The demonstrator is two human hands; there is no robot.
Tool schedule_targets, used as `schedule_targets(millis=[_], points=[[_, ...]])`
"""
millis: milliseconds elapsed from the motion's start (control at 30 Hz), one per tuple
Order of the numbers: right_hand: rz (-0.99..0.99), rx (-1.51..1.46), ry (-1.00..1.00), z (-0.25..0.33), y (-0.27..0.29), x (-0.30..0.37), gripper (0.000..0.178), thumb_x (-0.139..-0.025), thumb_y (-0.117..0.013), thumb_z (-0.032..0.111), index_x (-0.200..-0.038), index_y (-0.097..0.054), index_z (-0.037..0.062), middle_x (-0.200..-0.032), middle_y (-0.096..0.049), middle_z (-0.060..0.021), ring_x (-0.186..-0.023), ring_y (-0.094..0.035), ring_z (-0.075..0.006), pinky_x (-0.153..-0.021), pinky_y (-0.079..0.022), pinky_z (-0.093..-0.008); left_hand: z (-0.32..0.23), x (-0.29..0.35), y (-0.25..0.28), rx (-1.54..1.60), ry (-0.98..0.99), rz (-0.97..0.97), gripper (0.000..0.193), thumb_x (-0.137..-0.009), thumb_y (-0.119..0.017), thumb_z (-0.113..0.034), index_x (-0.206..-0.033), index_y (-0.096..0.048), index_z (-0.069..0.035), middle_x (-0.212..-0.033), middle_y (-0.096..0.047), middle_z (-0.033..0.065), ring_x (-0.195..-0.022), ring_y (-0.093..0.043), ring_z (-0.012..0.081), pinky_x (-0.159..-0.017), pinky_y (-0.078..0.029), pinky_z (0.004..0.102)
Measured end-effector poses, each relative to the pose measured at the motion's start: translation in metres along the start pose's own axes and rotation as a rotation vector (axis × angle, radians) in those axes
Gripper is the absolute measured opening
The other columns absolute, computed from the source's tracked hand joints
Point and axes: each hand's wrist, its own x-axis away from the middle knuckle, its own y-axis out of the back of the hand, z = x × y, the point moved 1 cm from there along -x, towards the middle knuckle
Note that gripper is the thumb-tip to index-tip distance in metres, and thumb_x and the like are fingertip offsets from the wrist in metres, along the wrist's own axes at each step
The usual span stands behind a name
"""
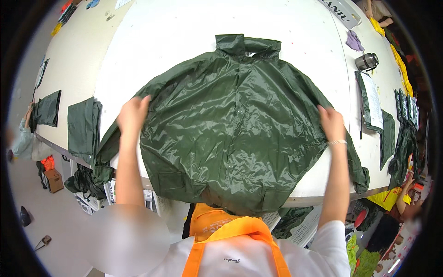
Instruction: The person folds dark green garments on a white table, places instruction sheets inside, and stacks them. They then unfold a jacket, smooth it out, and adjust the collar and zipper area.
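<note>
A shiny dark green rain jacket lies front up on the white table, its collar at the far side and its hem hanging over the near edge. Both sleeves spread outward and down. My left hand, slightly blurred, is closed at the left sleeve beside the jacket's body, with the thumb pointing away from me. On the other side, my right hand has its fingers curled shut on the right sleeve's upper part. The fingertips of that hand are partly hidden. A light bracelet circles my right wrist.
Folded green garments lie at the table's left edge. To the right are a steel kettle, a purple cloth and a paper sheet on green fabric. Other people work at both sides. A cardboard box stands on the floor.
</note>
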Motion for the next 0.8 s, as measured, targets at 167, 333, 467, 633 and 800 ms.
schedule_targets(millis=[167,333,467,633,800], points=[[-0.045,-0.648,0.338,0.184,-0.086,-0.058,0.041,-0.076,-0.071,0.028,-0.102,-0.059,-0.0008,-0.1,-0.062,-0.018,-0.092,-0.06,-0.032,-0.083,-0.048,-0.0387,-0.158,-0.037,-0.067,0.57,-0.38,0.123,0.033,-0.089,-0.05,-0.032,-0.094,-0.065,-0.003,-0.095,-0.064,0.0212,-0.093,-0.06,0.0363,-0.08,-0.047,0.0428],[-0.208,-0.488,0.173,0.227,-0.144,-0.084,0.043,-0.071,-0.074,0.022,-0.1,-0.053,-0.0024,-0.099,-0.055,-0.0163,-0.096,-0.054,-0.0338,-0.084,-0.046,-0.0399,-0.212,-0.084,-0.142,0.722,-0.195,0.183,0.026,-0.088,-0.05,-0.024,-0.093,-0.065,-0.003,-0.093,-0.064,0.0203,-0.092,-0.059,0.0377,-0.08,-0.047,0.0454],[-0.248,-1.009,0.293,0.205,-0.165,-0.094,0.008,-0.078,-0.066,0.005,-0.077,-0.062,-0.0014,-0.083,-0.061,-0.0092,-0.067,-0.06,-0.0227,-0.063,-0.05,-0.031,-0.221,-0.098,-0.142,0.642,-0.204,0.191,0.03,-0.086,-0.059,-0.028,-0.091,-0.066,0.0,-0.069,-0.066,0.0086,-0.064,-0.063,0.0188,-0.062,-0.049,0.0304],[-0.209,-1.183,0.242,0.198,-0.167,-0.099,0.009,-0.083,-0.061,0.005,-0.083,-0.062,-0.0043,-0.09,-0.062,-0.0096,-0.068,-0.058,-0.0152,-0.063,-0.047,-0.026,-0.241,-0.087,-0.144,1.271,-0.123,0.557,0.021,-0.088,-0.059,-0.016,-0.096,-0.067,0.002,-0.081,-0.067,0.0057,-0.07,-0.059,0.0088,-0.065,-0.048,0.0212],[-0.001,-1.344,0.163,0.188,-0.165,-0.114,0.015,-0.086,-0.058,0.006,-0.09,-0.062,-0.0079,-0.099,-0.063,-0.0084,-0.078,-0.057,-0.0113,-0.07,-0.045,-0.0238,-0.247,-0.079,-0.15,1.352,-0.189,0.476,0.021,-0.084,-0.063,-0.005,-0.103,-0.067,0.001,-0.091,-0.068,0.0052,-0.075,-0.057,0.0057,-0.069,-0.047,0.0193]])
